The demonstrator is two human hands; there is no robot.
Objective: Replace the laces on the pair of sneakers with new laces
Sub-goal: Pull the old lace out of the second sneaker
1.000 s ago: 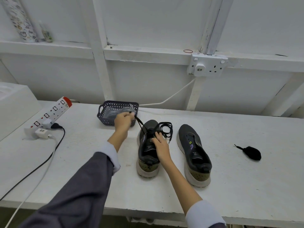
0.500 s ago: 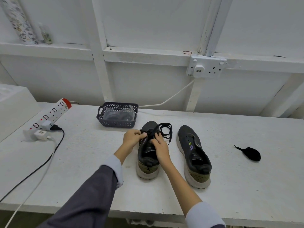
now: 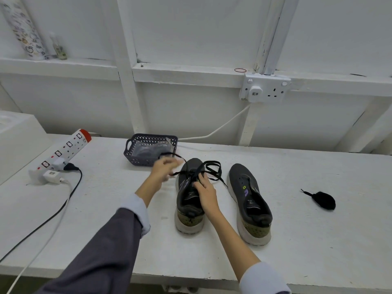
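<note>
Left hand [image 3: 165, 169] motion-blurred, fingers curled, pinching black lace [image 3: 212, 169]. Strand runs from pinch rightward to eyelets of near sneaker [image 3: 187, 206]. Right hand [image 3: 205, 193] on that sneaker's lacing area, fingers bent down, gripping upper; can't tell if it also pinches lace. Loose lace loops just beyond right fingertips. Second sneaker [image 3: 250, 200] right of right hand, apart. Basket [image 3: 135, 161] just behind left hand. Dark lace bundle [image 3: 324, 200] well right on table [image 3: 318, 240].

A blurred left hand [image 3: 164, 169] grips a black lace [image 3: 210, 169] threaded through a sneaker [image 3: 188, 216] on a white table [image 3: 101, 209]; the right hand [image 3: 205, 192] holds the sneaker.
</note>
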